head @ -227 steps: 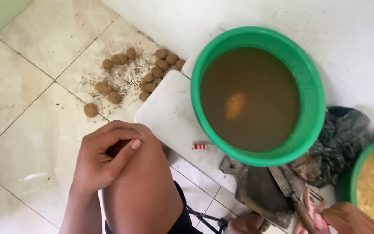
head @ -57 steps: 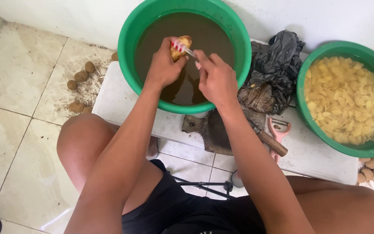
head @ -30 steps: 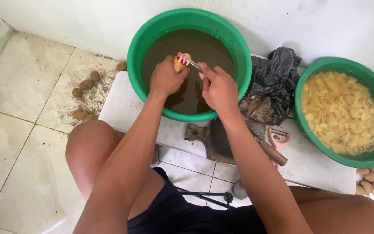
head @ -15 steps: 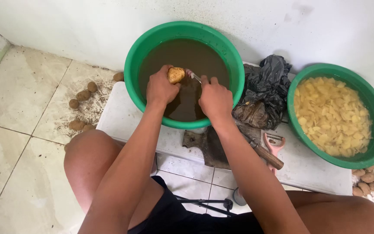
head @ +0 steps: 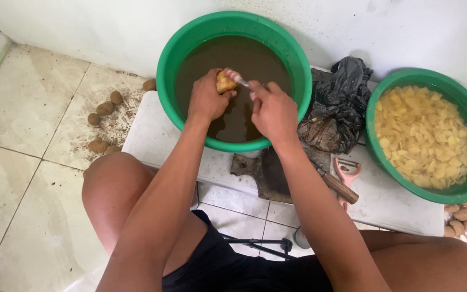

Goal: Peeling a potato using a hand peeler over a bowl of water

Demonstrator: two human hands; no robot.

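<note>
**Scrubbing potato over murky basin**

Head view: since half a second ago you've lifted the potato (head: 225, 83) slightly and turned it, brush head back on it, so scrubbing continues. Your left hand (head: 206, 97) curls closed around the potato above the brown water in the green basin (head: 171, 59). Your right hand (head: 273, 111) pinches the toothbrush (head: 237, 79), wrist bent down. Cleaver (head: 277, 173) lies on the white board's front edge.

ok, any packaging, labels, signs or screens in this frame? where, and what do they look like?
No labels, signs or screens show.
Black plastic bag: the only packaging, crumpled on the white board between the two green basins, black and glossy, no print visible.
</note>
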